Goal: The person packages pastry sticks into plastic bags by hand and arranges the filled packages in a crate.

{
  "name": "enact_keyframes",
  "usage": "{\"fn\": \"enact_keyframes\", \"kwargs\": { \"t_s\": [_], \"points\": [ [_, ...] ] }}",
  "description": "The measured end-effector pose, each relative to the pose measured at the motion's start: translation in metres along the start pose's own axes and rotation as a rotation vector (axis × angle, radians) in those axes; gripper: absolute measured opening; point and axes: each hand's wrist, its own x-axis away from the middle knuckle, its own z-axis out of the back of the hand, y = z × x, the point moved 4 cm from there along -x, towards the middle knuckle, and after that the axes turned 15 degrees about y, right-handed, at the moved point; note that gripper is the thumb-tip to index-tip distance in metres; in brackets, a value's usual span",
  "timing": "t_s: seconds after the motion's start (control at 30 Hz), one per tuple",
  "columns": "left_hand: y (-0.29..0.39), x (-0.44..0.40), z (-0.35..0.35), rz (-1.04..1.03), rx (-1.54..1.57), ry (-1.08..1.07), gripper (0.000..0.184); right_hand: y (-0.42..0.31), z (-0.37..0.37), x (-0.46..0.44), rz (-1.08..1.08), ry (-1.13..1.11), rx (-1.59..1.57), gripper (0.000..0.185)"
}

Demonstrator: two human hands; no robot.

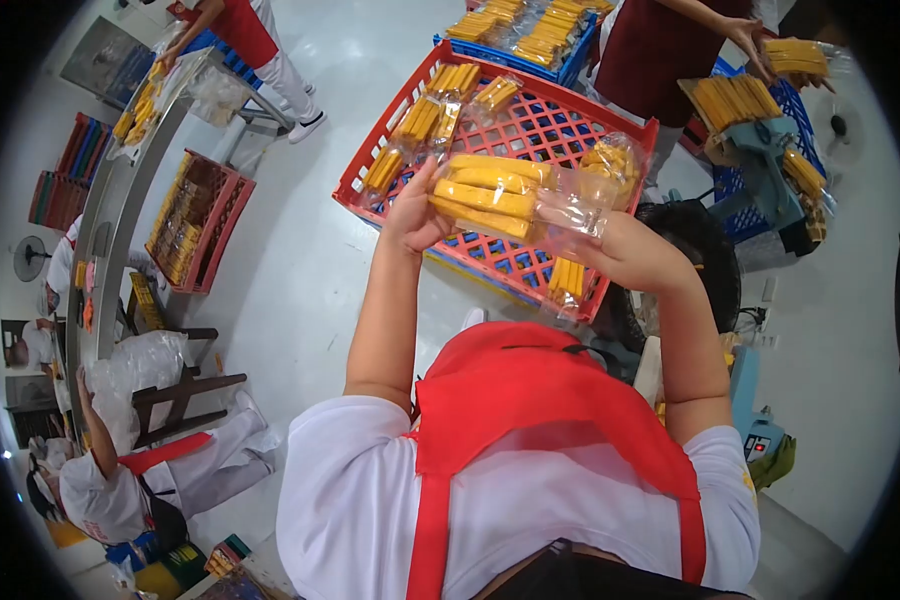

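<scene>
Holding packet [490, 195], hands [413, 215] [638, 250] near crate rim [384, 120], floor [315, 190] alongside

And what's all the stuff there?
Held bag: one, clear, yellow sticks inside, between hands
Large crate: one, red, beneath it
Other bags: several, clear and yellow, inside crate
Far crate: one, blue, top
Side crates: at least two, red, left
Table: one, grey, left
Fan: one, grey, far left
Machines: at least two, teal, right
Other people: several, white and red, around
Apron: one, red, bottom
Left hand: one, bare, bag's filled end
Right hand: one, bare, bag's empty end
</scene>
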Motion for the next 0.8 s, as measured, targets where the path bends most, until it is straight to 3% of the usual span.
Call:
{"fn": "enact_keyframes", "kwargs": {
  "t_s": [0.17, 0.3, 0.37, 0.4, 0.47, 0.5, 0.53, 0.57, 0.6, 0.63, 0.7, 0.77, 0.8],
  "points": [
    [0.004, 0.01, -0.023, -0.029, -0.012, -0.169, 0.043, -0.004, 0.003, 0.011, -0.007, 0.016, 0.091, 0.03],
    [0.006, 0.006, -0.03, -0.109, -0.141, -0.137, 0.043, -0.002, 0.013, 0.018, -0.051, 0.125, 0.069, 0.028],
    [0.004, 0.003, -0.035, -0.027, -0.016, -0.144, 0.042, 0.008, 0.02, 0.027, -0.518, 0.191, -0.608, 0.033],
    [0.002, 0.001, -0.036, -0.022, -0.02, -0.153, 0.042, 0.009, 0.019, 0.029, -0.519, 0.2, -0.602, 0.033],
    [-0.006, -0.005, -0.041, 0.071, 0.011, -0.223, 0.041, 0.005, 0.027, 0.033, -0.256, 0.418, -0.552, 0.024],
    [-0.014, -0.009, -0.046, 0.102, -0.014, -0.271, 0.042, 0.003, 0.032, 0.035, -0.263, 0.442, -0.545, 0.024],
    [-0.022, -0.018, -0.047, 0.125, -0.031, -0.284, 0.042, 0.001, 0.039, 0.034, -0.251, 0.411, -0.204, 0.022],
    [-0.03, -0.032, -0.043, 0.051, -0.264, -0.182, 0.048, -0.002, 0.047, 0.034, -0.247, 0.372, 0.138, 0.023],
    [-0.037, -0.042, -0.044, -0.029, -0.499, -0.086, 0.055, -0.004, 0.055, 0.033, -0.272, 0.403, 0.147, 0.023],
    [-0.046, -0.038, -0.059, -0.005, -0.523, -0.115, 0.055, -0.004, 0.065, 0.031, -0.385, 0.458, 0.021, 0.023],
    [-0.052, -0.015, -0.1, -0.598, -0.907, -0.264, 0.072, 0.004, 0.081, 0.032, -0.51, 0.554, -0.096, 0.023],
    [-0.066, 0.02, -0.142, -1.32, -1.382, -0.43, 0.086, 0.012, 0.087, 0.034, -0.503, 0.476, -0.179, 0.023],
    [-0.077, 0.016, -0.15, -1.313, -1.377, -0.46, 0.086, 0.014, 0.093, 0.037, -0.517, 0.497, -0.173, 0.023]
  ]
}}
